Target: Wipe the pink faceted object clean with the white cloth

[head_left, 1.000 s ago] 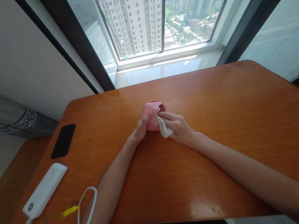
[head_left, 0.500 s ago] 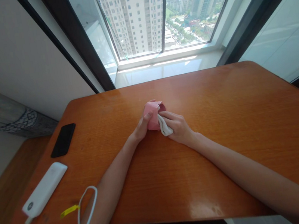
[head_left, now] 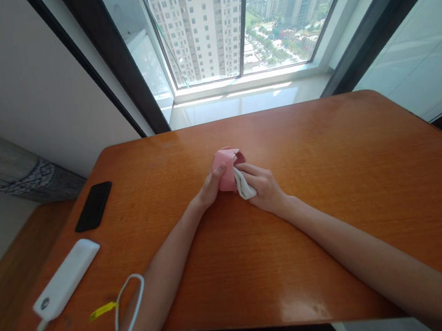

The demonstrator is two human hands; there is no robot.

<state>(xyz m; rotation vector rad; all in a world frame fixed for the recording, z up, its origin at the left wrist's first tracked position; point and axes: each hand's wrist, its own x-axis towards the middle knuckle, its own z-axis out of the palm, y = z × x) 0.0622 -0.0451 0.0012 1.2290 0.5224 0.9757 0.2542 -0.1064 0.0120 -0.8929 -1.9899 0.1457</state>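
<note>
Head view: a pink cup [head_left: 226,169] sits on the orange-brown wooden surface [head_left: 338,214], about midway between its left and right edges and nearer the far edge by the window. The left hand [head_left: 209,188] wraps the cup's left side, its grip closed on it with the thumb laid across the near wall. The right hand [head_left: 263,185] lies just beside the cup on its right, its grip pinched on a small white cloth [head_left: 243,186] that touches the cup near its rim. The cup looks smooth, matte and rounded; the cloth is soft and crumpled. The surface is glossy, with a fine grain and rounded corners. Near its left edge lie a flat black phone [head_left: 93,206] and a white oblong power bank [head_left: 66,278] with a white cable [head_left: 120,321].
</note>
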